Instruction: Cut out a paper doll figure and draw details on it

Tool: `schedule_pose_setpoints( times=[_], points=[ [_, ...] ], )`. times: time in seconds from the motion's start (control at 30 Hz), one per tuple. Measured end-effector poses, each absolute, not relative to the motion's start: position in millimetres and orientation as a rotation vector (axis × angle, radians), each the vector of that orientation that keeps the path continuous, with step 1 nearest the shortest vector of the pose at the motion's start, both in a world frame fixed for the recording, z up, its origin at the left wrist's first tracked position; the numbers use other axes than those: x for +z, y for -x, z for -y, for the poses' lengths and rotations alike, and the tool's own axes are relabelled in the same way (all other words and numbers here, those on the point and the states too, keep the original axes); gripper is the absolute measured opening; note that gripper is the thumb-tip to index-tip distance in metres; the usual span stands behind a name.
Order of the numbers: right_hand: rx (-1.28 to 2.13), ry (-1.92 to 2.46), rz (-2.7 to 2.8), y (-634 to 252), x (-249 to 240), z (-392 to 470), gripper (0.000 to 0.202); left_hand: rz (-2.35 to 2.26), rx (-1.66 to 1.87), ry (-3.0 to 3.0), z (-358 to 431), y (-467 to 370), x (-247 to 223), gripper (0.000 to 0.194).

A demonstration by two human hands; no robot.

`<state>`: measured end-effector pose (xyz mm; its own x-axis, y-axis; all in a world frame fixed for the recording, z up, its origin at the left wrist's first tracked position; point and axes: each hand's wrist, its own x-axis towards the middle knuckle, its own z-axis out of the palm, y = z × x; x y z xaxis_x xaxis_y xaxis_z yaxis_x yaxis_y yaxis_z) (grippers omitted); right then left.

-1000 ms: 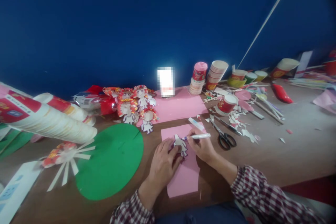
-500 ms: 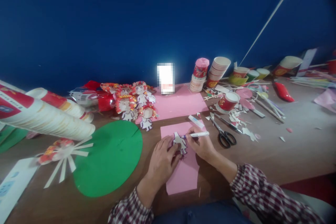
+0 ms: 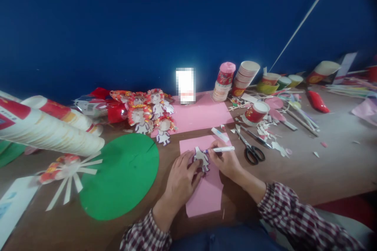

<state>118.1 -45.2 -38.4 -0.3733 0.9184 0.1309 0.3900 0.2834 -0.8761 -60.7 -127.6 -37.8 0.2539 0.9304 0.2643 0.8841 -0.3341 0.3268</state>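
A white paper doll cutout (image 3: pixel 200 159) with a dark purple outline lies on a pink sheet of paper (image 3: pixel 203 200). My left hand (image 3: pixel 182 176) rests over its left side, fingers spread and pressing it to the sheet. Gripped in my right hand (image 3: pixel 226 162) is a white marker pen (image 3: pixel 221 149); its tip meets the cutout's upper right edge. A glue stick (image 3: pixel 219 135) lies just beyond my right hand on the pink sheet's top edge. Black-handled scissors (image 3: pixel 253 154) are to the right of that hand.
A green paper disc (image 3: pixel 120 180) and stacked paper cups (image 3: pixel 70 135) occupy the left. Behind are several decorated paper dolls (image 3: pixel 163 130) and another pink sheet (image 3: pixel 197 117). A red paper cup (image 3: pixel 257 112), paper scraps (image 3: pixel 279 149) and a craft knife (image 3: pixel 256 137) lie at right.
The pen tip has shifted very slightly left along the cutout's edge. My left hand stays on the cutout, and the view has drifted a little.
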Motion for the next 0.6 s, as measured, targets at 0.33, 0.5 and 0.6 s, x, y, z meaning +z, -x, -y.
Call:
schedule_pose_setpoints(
  times=[0.33, 0.5, 0.6],
  points=[
    [1.023, 1.169, 1.919, -117.8, -35.8, 45.0, 0.011, -1.749, 0.625, -2.408, 126.7, 60.1, -37.3, 0.027],
    [1.027, 1.183, 1.907, -117.1, -34.8, 45.3, 0.012, -1.747, 0.617, -2.400, 126.9, 60.1, -36.7, 0.027],
    [1.027, 1.176, 1.915, -117.5, -34.2, 45.4, 0.012, -1.745, 0.601, -2.391, 127.2, 60.1, -36.0, 0.027]
  ],
)
